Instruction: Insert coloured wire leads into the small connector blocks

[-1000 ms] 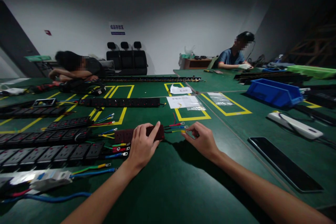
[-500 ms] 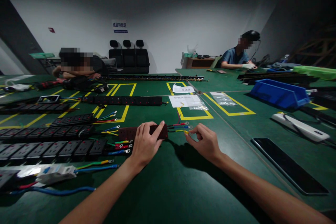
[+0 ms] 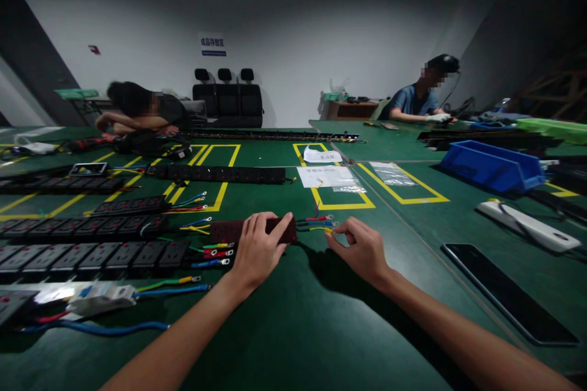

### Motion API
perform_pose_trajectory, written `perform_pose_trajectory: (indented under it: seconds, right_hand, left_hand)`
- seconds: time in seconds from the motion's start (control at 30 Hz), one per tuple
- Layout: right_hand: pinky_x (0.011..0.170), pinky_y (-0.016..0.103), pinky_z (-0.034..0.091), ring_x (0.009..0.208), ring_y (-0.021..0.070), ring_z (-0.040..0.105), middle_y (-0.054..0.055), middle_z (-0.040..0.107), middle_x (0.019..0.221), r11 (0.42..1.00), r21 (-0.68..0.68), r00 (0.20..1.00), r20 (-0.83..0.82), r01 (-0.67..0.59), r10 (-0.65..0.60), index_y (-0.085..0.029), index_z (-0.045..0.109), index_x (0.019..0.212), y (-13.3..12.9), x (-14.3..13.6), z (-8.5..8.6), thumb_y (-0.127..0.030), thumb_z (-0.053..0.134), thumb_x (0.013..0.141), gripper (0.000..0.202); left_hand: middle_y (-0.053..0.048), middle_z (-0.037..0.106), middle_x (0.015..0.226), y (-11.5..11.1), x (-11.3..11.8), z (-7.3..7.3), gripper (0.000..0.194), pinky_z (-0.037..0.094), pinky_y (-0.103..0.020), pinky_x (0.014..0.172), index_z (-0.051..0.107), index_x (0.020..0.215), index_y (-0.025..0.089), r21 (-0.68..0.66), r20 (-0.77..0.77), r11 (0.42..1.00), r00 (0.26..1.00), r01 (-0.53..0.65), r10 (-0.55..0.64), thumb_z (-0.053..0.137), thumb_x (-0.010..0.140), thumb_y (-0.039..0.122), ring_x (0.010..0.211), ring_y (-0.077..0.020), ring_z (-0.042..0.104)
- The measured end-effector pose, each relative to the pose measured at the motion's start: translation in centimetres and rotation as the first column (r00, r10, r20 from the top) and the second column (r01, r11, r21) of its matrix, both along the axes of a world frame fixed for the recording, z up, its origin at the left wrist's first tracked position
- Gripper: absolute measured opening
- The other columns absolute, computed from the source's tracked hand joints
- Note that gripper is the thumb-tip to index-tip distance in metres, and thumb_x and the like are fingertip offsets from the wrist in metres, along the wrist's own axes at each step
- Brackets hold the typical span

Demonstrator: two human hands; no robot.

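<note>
My left hand (image 3: 259, 247) is closed over a dark reddish-brown socket strip (image 3: 224, 231), thumb and fingers on its top and sides. Red, blue and yellow-green wires stick out of the strip's right end. The yellow-green wire (image 3: 316, 228) runs to my right hand (image 3: 360, 247), whose thumb and forefinger pinch it near its yellow-sleeved end. Beside it, the red wire (image 3: 316, 219) and the blue wire (image 3: 322, 223) end in ring terminals and hang free of my fingers. My palm hides part of the strip.
Several black socket strips (image 3: 92, 259) with wire ends lie at the left. To the right are a black phone-like slab (image 3: 507, 293), a white power strip (image 3: 527, 226) and a blue bin (image 3: 493, 165). Papers (image 3: 316, 176) lie ahead. Two people sit across the green table (image 3: 293, 330).
The view has shifted slightly, so everything sits a little further right. Both my hands keep the same hold on the strip and the wire. The person at the far left has moved their head.
</note>
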State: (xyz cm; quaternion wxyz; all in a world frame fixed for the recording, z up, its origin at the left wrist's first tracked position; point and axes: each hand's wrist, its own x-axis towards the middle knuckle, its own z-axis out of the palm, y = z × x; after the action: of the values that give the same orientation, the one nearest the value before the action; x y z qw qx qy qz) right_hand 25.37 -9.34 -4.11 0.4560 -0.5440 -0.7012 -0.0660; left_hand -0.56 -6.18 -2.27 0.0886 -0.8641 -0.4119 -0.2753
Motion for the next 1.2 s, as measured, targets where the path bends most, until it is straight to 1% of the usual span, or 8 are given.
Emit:
perform_pose_trajectory:
  seconds: [0.2,0.3,0.4,0.47,0.6,0.83,1.07,1.2]
  right_hand:
    - [0.053,0.027,0.033,0.049,0.0113,0.036,-0.005,0.045,0.056,0.993,-0.092,0.997,-0.023,-0.071,0.069,-0.023,0.061,0.076,0.5,0.8,0.1,-0.040,0.064,0.087,0.021]
    - [0.052,0.027,0.033,0.049,0.0115,0.038,-0.005,0.046,0.056,0.992,-0.081,0.994,-0.062,-0.098,0.093,-0.023,0.062,0.079,0.6,0.8,0.6,-0.041,0.065,0.087,0.019]
    - [0.052,0.027,0.035,0.048,0.0113,0.040,-0.006,0.045,0.056,0.990,-0.074,0.985,-0.133,-0.121,0.111,-0.023,0.063,0.086,0.3,0.5,1.2,-0.039,0.067,0.087,0.017]
    - [0.052,0.027,0.035,0.048,0.0113,0.041,-0.006,0.045,0.057,0.983,-0.105,0.971,-0.204,-0.149,0.126,-0.022,0.063,0.092,0.1,0.3,1.6,-0.039,0.067,0.087,0.018]
    - [0.051,0.026,0.034,0.050,0.0115,0.043,-0.005,0.048,0.060,0.960,-0.154,0.935,-0.306,-0.232,0.177,-0.019,0.064,0.097,0.1,0.5,1.7,-0.040,0.064,0.092,0.022]
    - [0.056,0.027,0.037,0.058,0.0134,0.050,0.001,0.061,0.069,0.938,-0.203,0.939,-0.258,-0.282,0.226,-0.018,0.067,0.081,0.4,0.9,1.5,-0.043,0.054,0.099,0.034]
    - [0.060,0.028,0.038,0.063,0.0153,0.055,0.003,0.065,0.071,0.916,-0.231,0.939,-0.184,-0.329,0.290,-0.018,0.069,0.080,0.2,0.6,1.6,-0.043,0.049,0.102,0.038]
    - [0.061,0.028,0.038,0.062,0.0153,0.054,0.002,0.062,0.068,0.921,-0.236,0.946,-0.173,-0.309,0.273,-0.018,0.067,0.076,0.3,0.8,1.5,-0.045,0.049,0.102,0.042]
  left_hand:
    - [-0.014,0.053,0.124,-0.3,0.0,-0.2,0.069,0.049,-0.051,0.099,0.050,0.149,0.025,0.035,0.037,0.999,0.999,-0.023,0.021,0.075,0.086,0.017,0.116,-0.0324,0.053]
    - [-0.014,0.053,0.124,-0.4,-0.1,-0.3,0.068,0.049,-0.051,0.099,0.049,0.149,0.024,0.090,0.075,0.995,0.997,-0.040,0.033,0.075,0.087,0.018,0.115,-0.0322,0.053]
    - [-0.014,0.052,0.122,-0.4,-0.1,-0.3,0.066,0.049,-0.050,0.098,0.051,0.148,0.023,0.146,0.120,0.988,0.992,-0.049,0.031,0.075,0.087,0.018,0.113,-0.0316,0.053]
    - [-0.014,0.053,0.122,-0.3,-0.2,-0.4,0.065,0.049,-0.050,0.098,0.051,0.148,0.022,0.175,0.146,0.983,0.989,-0.048,0.022,0.075,0.087,0.018,0.112,-0.0314,0.054]
    - [-0.015,0.053,0.120,-0.1,-0.2,-0.5,0.064,0.049,-0.050,0.096,0.052,0.146,0.021,0.228,0.180,0.973,0.984,-0.044,0.002,0.076,0.087,0.017,0.109,-0.0314,0.054]
    - [-0.014,0.053,0.120,-0.1,-0.3,-0.4,0.064,0.049,-0.049,0.096,0.052,0.146,0.021,0.238,0.189,0.970,0.982,-0.039,-0.007,0.076,0.087,0.018,0.110,-0.0317,0.055]
    - [-0.014,0.053,0.120,-0.1,-0.3,-0.4,0.064,0.049,-0.049,0.096,0.053,0.147,0.022,0.224,0.184,0.974,0.983,-0.037,-0.005,0.076,0.087,0.018,0.110,-0.0311,0.055]
    - [-0.015,0.053,0.121,0.0,-0.3,-0.5,0.066,0.049,-0.049,0.096,0.054,0.146,0.021,0.212,0.159,0.977,0.987,-0.037,0.003,0.078,0.085,0.018,0.110,-0.0315,0.054]
